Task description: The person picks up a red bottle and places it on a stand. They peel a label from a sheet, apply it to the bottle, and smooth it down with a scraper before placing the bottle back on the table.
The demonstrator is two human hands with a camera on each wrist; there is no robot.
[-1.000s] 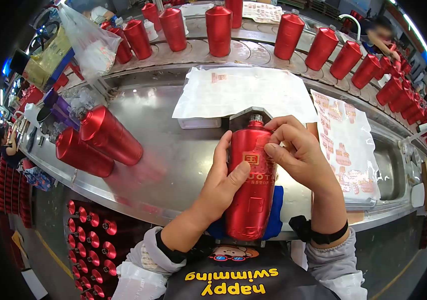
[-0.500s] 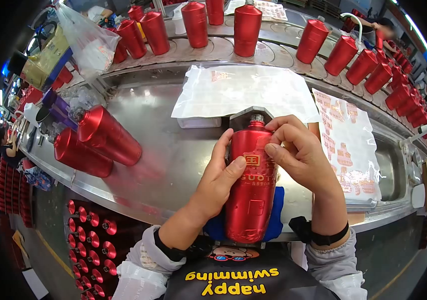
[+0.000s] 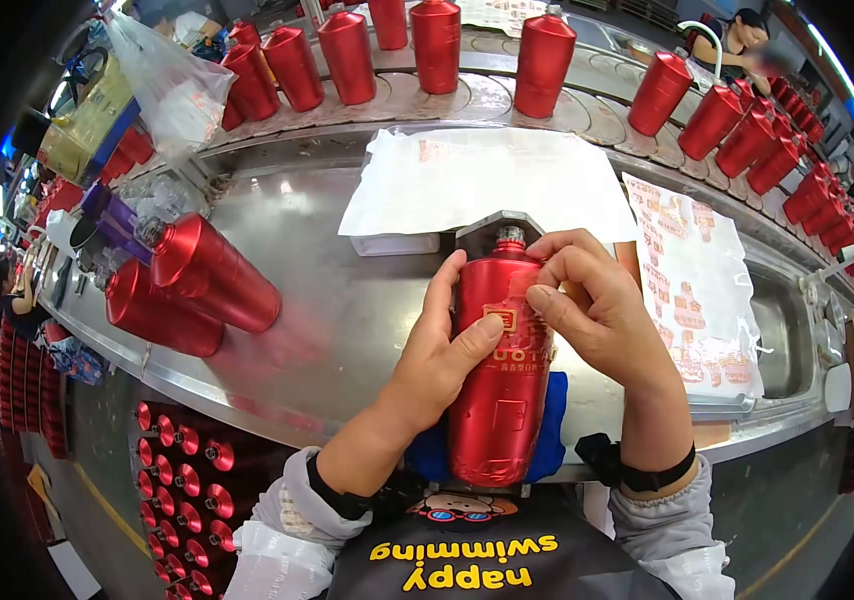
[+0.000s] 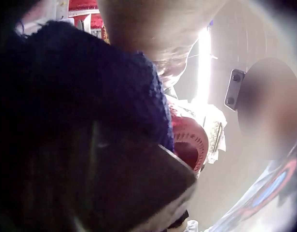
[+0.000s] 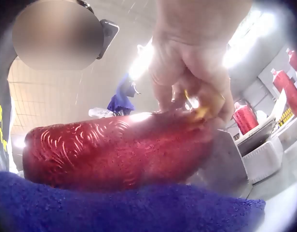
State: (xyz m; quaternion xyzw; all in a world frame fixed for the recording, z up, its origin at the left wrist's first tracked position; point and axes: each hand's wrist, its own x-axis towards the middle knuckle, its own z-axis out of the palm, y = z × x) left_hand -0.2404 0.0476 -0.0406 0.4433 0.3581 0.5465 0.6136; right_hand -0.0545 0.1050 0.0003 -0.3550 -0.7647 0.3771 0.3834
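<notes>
A red bottle (image 3: 492, 430) with gold lettering lies tilted in front of the person, neck pointing away, over a blue cloth (image 3: 553, 425). The left hand (image 3: 432, 365) grips its left side, with the thumb pressed at the edge of the square gold emblem (image 3: 503, 318). At the bottle's right shoulder, the right hand (image 3: 597, 310) holds on with curled fingers and thumb near the neck. A yellow-gold glint (image 5: 204, 113) shows at those fingers in the right wrist view. Dark cloth fills much of the left wrist view, hiding most of the left hand's work.
Two red bottles (image 3: 212, 275) lean at the left of the metal table (image 3: 317, 340). A white sheet (image 3: 497, 180) lies behind the held bottle; a printed decal sheet (image 3: 697, 290) lies at right. More bottles (image 3: 545, 65) stand along the conveyor. Others fill a crate (image 3: 182, 480) below left.
The left thumb has shifted left off the emblem and back right against its edge. The right hand has stayed at the bottle's shoulder. Bottles on the conveyor have moved rightward.
</notes>
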